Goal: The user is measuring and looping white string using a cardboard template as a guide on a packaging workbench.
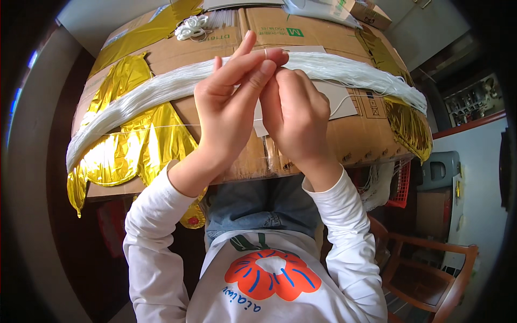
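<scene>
Both of my hands meet above the cardboard in the middle of the view. A thin white string runs in from the left toward my left hand, and a loop of it circles that hand's index finger. The thumb and index finger are pinched together, with the other fingers raised apart. My right hand is curled closed against those fingertips, gripping the string; its fingertips are partly hidden. Behind the hands, a long bundle of white strings arches across the cardboard. Gold foil balloons lie flat under its left end.
A cardboard box serves as the work surface. More gold foil hangs at the right edge. At the back are a small white string coil and clear plastic bags. A wooden chair stands at lower right, near a red basket.
</scene>
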Tool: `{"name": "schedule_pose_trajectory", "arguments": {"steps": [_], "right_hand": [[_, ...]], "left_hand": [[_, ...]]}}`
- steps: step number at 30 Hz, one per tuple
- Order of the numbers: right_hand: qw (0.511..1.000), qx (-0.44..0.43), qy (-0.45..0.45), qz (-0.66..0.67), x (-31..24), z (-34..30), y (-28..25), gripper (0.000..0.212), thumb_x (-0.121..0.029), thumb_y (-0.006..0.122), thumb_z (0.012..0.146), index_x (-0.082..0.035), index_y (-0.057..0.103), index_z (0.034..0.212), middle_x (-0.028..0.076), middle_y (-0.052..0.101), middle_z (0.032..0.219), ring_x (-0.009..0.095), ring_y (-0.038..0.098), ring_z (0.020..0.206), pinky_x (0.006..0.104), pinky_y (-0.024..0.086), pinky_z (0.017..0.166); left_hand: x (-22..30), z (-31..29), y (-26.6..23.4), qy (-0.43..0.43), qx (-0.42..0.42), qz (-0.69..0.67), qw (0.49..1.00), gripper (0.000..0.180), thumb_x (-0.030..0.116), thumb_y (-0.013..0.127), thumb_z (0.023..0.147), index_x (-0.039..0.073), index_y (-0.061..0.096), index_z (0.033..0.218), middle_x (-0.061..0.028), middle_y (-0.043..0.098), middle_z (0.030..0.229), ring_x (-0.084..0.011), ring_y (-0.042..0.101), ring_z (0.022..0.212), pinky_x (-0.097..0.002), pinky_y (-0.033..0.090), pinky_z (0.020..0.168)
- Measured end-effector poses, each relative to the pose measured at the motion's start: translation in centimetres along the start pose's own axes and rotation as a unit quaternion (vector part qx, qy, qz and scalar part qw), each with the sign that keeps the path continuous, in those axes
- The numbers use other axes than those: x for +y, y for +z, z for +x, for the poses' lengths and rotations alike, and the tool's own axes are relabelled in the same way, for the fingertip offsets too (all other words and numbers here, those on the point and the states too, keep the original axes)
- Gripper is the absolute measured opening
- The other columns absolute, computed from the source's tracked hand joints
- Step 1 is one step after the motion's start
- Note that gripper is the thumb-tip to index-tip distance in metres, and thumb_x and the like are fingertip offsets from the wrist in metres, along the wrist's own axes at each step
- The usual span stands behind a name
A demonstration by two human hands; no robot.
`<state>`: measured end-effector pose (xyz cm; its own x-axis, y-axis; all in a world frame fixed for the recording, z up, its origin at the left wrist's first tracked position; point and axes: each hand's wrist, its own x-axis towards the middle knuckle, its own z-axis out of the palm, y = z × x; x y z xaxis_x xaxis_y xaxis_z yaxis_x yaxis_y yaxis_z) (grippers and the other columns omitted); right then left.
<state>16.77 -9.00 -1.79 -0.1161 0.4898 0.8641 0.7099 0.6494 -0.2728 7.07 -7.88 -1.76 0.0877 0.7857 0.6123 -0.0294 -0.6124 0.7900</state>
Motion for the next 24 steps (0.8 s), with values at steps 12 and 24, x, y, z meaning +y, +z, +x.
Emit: {"name": "schedule_pose_trajectory", "arguments": {"steps": [12, 24], "right_hand": [[0.962, -0.266, -0.053, -0.017, 1.0, -1.2, -1.8, 0.005, 0.0, 0.05, 0.059, 0.0, 0.046, 0.06, 0.01, 0.046, 0.056, 0.024, 0.051, 0.046, 0.0294, 0.042, 0.041], [0.819, -0.379, -0.03, 0.429, -0.5, -0.1, -4.9, 0.004, -0.004, 0.056, 0.066, -0.002, 0.053, 0.064, 0.008, 0.045, 0.052, 0.022, 0.045, 0.044, 0.0283, 0.034, 0.04]], "left_hand": [[0.0, 0.6, -3.3, 0.158, -0.235, 0.376, 0.882, 0.01, 0.006, 0.055, 0.064, 0.009, 0.055, 0.073, -0.0013, 0.052, 0.064, -0.0178, 0.05, 0.072, -0.044, 0.022, 0.087], [3.3, -1.9, -5.9, -0.08, -0.511, -0.116, 0.848, 0.008, 0.007, 0.05, 0.072, 0.0, 0.054, 0.07, -0.0047, 0.053, 0.064, -0.0175, 0.048, 0.061, -0.0276, 0.034, 0.063]]}}
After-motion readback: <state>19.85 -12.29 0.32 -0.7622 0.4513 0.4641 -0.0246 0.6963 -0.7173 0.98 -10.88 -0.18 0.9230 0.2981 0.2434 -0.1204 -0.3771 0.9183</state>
